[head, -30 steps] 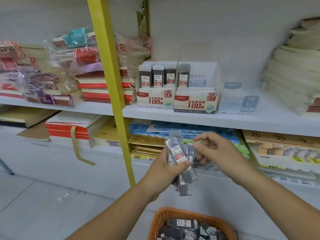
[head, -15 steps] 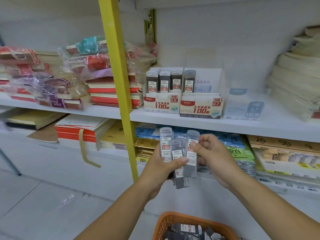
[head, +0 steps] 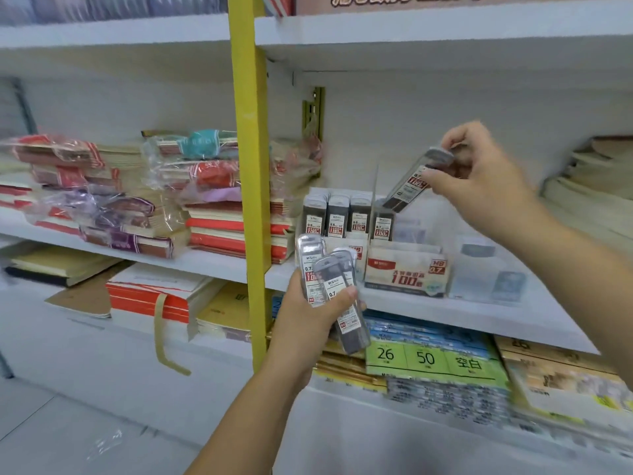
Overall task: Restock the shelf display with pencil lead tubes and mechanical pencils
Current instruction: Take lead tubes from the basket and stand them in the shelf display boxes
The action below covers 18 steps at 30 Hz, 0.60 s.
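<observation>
Early on: four tubes (head: 349, 219) stood shelved below the right hand (head: 486, 180), whose fingers (head: 442, 183) pinched a fifth tube (head: 409, 185); the left hand (head: 308, 323) gripped spare tubes (head: 329, 279).

A stationery shop: white shelves (head: 445, 313) stacked with wrapped notebooks (head: 212, 180) and lead-tube display boxes (head: 404, 272).

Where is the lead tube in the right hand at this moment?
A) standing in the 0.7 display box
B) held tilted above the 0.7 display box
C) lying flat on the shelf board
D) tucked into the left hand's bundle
B: the right hand pinches the lead tube near its cap end, tilted, with its lower end over the 0.7 display box, not yet seated. The left hand grips the spare tubes separately.
</observation>
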Motion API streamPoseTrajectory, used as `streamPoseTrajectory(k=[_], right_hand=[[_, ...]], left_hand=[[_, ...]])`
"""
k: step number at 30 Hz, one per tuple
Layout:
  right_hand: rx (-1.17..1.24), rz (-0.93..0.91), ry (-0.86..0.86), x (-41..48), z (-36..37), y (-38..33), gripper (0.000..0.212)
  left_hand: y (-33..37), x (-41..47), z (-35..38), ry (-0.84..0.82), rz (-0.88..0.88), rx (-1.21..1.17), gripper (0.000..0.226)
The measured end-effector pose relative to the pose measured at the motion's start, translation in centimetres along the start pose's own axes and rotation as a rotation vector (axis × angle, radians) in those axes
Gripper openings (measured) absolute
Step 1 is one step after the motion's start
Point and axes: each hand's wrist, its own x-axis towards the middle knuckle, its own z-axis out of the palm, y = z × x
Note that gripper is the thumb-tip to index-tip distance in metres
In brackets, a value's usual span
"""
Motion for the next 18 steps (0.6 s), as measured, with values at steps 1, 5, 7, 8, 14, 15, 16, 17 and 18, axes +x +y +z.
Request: streamPoseTrajectory(k=[1, 5, 7, 8, 14, 15, 16, 17, 18], right_hand=[[-0.082, -0.006, -0.048, 1.0, 0.5, 0.4, 0.035], [-0.242, -0.013, -0.177, 3.1, 2.9, 2.5, 0.027], [-0.255, 0.001, -0.202, 3.7, 3.6, 3.3, 0.029], [-0.249, 0.017, -0.217, 3.9, 4.0, 3.5, 0.031], [-0.341, 0.014, -0.245, 4.0, 5.5, 4.6, 0.029], [-0.386, 0.006, -0.248, 3.9, 5.6, 4.8, 0.025], [-0.445, -0.002, -0.248, 3.8, 5.7, 4.9, 0.021], [-0.496, 0.001, -0.247, 3.7, 5.7, 5.0, 0.019], [-0.527, 0.009, -0.244, 3.5, 5.6, 4.9, 0.018]], left_hand=[[-0.1, 0.3, -0.1, 0.006, 0.000, -0.017, 0.038], [-0.4, 1.1, -0.4, 0.006, -0.016, -0.082, 0.041], [-0.4, 1.4, -0.6, -0.001, -0.016, -0.096, 0.041], [-0.5, 1.6, -0.7, -0.003, -0.017, -0.103, 0.041], [-0.5, 2.3, -1.1, -0.007, -0.015, -0.116, 0.034], [-0.6, 2.4, -1.2, -0.011, -0.014, -0.116, 0.032], [-0.6, 2.4, -1.2, -0.012, -0.014, -0.113, 0.031], [-0.6, 2.4, -1.2, -0.012, -0.015, -0.112, 0.031], [-0.6, 2.4, -1.2, -0.012, -0.017, -0.113, 0.032]])
